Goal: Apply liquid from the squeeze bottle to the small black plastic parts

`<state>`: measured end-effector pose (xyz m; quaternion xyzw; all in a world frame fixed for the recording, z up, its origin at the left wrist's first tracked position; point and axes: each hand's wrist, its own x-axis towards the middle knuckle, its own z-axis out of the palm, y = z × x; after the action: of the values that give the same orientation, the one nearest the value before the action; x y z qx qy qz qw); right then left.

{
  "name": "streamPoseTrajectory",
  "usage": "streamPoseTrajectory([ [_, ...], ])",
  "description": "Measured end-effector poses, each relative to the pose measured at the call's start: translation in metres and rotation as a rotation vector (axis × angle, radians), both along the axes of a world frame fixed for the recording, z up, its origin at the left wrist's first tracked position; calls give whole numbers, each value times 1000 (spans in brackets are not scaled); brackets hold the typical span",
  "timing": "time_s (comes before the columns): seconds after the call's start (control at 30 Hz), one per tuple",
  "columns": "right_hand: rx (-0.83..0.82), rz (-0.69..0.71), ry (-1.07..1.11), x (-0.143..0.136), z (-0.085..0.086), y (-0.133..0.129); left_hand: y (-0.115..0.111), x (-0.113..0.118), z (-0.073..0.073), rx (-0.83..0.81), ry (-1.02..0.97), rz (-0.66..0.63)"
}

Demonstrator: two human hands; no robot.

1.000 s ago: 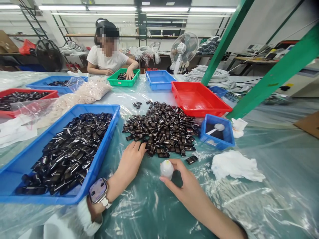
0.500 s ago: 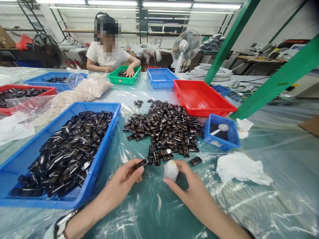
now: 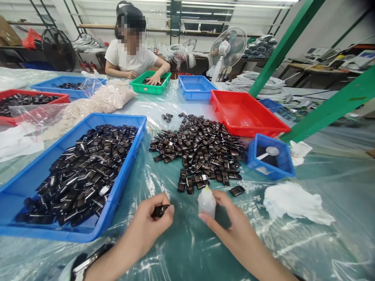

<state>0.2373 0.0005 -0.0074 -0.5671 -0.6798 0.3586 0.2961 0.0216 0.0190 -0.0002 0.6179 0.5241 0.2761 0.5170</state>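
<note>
A small black piece point(image 3: 159, 211) is pinched between the thumb and curled fingers of my left hand point(image 3: 152, 220). My right hand point(image 3: 227, 222) has its thumb and fingers around a small white bottle with a yellowish tip point(image 3: 206, 203), which stands upright. Just beyond both hands lies a loose pile of black pieces point(image 3: 202, 148) on the plastic-covered table point(image 3: 175, 249). One single black piece point(image 3: 237, 190) rests apart, to the right of the bottle. On the left, a large blue tray point(image 3: 137, 142) holds a heap of similar pieces.
A red tray point(image 3: 249, 113), a small blue bin with a spoon point(image 3: 271, 171) and a crumpled white cloth point(image 3: 295, 203) are on the right. Across the table, a person has a hand in a green tray point(image 3: 149, 89). A green post point(image 3: 293, 43) rises at right.
My left hand has turned the black piece inward, with the fingers curled more around it. The bottle in my right hand stands more fully in view. The whole view has shifted slightly.
</note>
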Motion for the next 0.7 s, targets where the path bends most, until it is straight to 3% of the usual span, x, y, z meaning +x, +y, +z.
streamPoseTrajectory([
  [0.13, -125, -4, 62, -2, 2, -5, -2, 1, 3, -16, 40, -9],
  [0.43, -128, -32, 185, 11, 3, -2, -7, -6, 12, 74, 16, -75],
  [0.7, -109, -142, 418, 12, 6, -14, -9, -12, 5, 53, -12, 79],
])
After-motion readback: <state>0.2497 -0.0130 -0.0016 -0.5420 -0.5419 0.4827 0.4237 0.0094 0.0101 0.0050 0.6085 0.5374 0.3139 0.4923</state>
